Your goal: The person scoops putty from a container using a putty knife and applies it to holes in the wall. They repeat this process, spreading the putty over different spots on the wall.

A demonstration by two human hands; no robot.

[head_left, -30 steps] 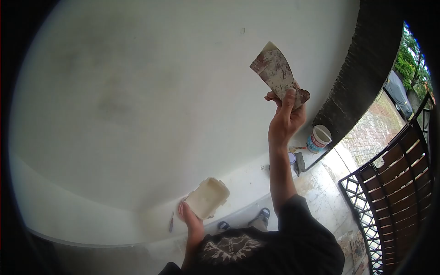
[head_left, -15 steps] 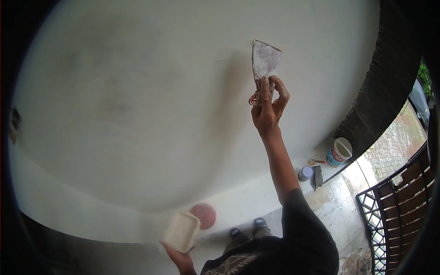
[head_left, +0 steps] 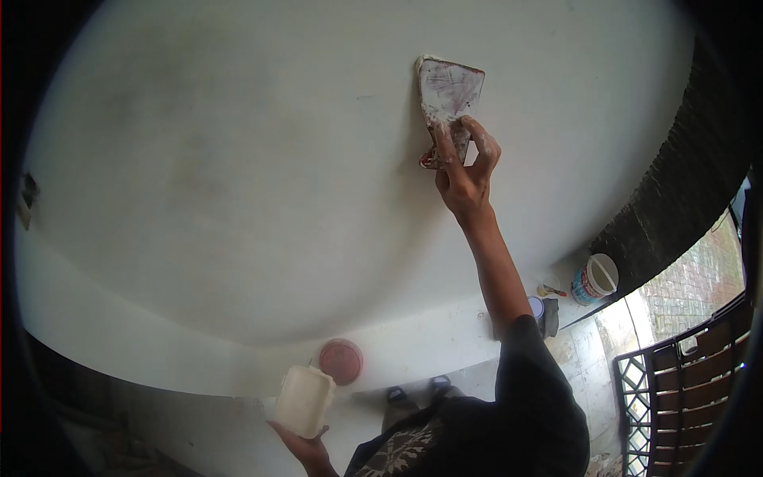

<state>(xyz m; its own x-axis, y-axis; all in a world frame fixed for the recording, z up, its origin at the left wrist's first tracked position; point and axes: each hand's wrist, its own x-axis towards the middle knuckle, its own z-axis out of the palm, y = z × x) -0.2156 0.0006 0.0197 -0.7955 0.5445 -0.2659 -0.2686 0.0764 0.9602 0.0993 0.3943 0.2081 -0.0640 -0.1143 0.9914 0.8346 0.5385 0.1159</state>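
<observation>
My right hand (head_left: 465, 163) is closed around the handle of a putty knife (head_left: 451, 86), arm stretched up along the pale wall (head_left: 262, 175). The knife's broad blade is smeared white and lies close against the wall, with off-white paste along its left edge and upper corner. White smudges also mark my fingers. Low in the view, my left hand (head_left: 304, 447) grips a cream-coloured rectangular tray (head_left: 304, 401) from beneath, its hollow side facing up. Most of the fingers are hidden under it.
A round reddish tub (head_left: 342, 362) sits on the white ledge (head_left: 413, 343) beside the tray. Further right are a lidded can (head_left: 537, 307), a small cup with a brush (head_left: 550, 287) and a white paint bucket (head_left: 594, 280). A slatted gate (head_left: 699, 381) stands at lower right.
My right hand and the putty knife have moved slightly up and left along the wall, with more paste showing at the blade's edge. My left hand still holds the tray; the whole view has shifted a little.
</observation>
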